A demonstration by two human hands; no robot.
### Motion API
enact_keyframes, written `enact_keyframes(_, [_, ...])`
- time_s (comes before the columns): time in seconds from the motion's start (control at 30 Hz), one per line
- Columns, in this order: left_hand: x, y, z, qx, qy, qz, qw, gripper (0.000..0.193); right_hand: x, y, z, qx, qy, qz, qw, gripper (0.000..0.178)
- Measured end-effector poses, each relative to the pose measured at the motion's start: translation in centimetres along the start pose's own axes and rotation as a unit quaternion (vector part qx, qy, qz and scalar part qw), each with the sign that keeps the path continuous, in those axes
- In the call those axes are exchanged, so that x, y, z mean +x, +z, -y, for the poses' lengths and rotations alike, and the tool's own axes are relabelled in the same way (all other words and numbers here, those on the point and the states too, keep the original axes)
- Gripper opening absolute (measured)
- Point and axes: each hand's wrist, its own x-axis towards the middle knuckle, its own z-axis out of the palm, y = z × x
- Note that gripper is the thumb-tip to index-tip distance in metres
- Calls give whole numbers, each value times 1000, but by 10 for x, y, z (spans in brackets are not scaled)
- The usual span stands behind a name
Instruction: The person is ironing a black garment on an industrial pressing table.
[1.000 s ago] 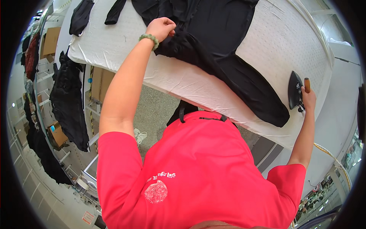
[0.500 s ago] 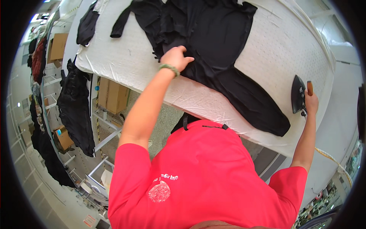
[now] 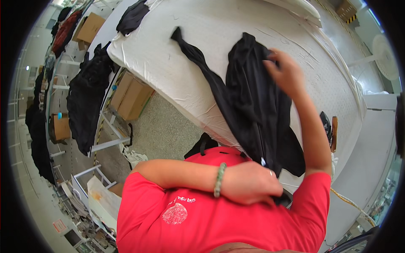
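Nearest: red shirt (image 3: 236, 211), white print on chest. Left forearm crosses in front of it; green bead bracelet (image 3: 220, 180) on that wrist. Left hand (image 3: 253, 183) closed on the near end of the black garment (image 3: 253, 101), cloth poking out past the fingers, just in front of the shirt.

Garment runs from that hand up over the near edge of the white padded table (image 3: 185, 80), lying in long folds. One narrow sleeve trails off to the upper left, well apart from the main body.

Right hand (image 3: 287, 76) at the garment's far right side, fingers curled, motion-blurred; can't tell if it's pinching cloth or just touching.

Iron (image 3: 325, 123) on the table just right of the right forearm, wooden handle, neither hand on it. Pale hose (image 3: 352, 205) hangs below, on the right.

Farther: cardboard boxes (image 3: 131, 96) on the floor left of the table, black clothes (image 3: 89, 99) hanging beside them, another dark piece (image 3: 132, 17) at the table's far left corner.
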Motion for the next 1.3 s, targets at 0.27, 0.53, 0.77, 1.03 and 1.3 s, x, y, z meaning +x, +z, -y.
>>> enact_keyframes(0.27, [-69, -20, 6, -119, -67, -175, 975, 18, 51, 218, 115, 23, 119, 241, 963, 73])
enact_keyframes(0.53, [-115, -256, 103, 23, -406, -411, 816, 21, 141, 220, -7, 2, 337, 94, 937, 27])
enact_keyframes(0.77, [-114, -480, 13, 701, 111, -164, 685, 17, 74, -127, -153, 593, 263, -336, 683, 26])
enact_keyframes(1.03, [-236, -417, 127, 709, -154, -64, 686, 28, -150, -77, 13, 530, 344, -406, 660, 26])
enact_keyframes(1.3, [-244, -213, 257, 170, -373, -407, 816, 40, -377, 8, 92, 405, 623, -560, 367, 32])
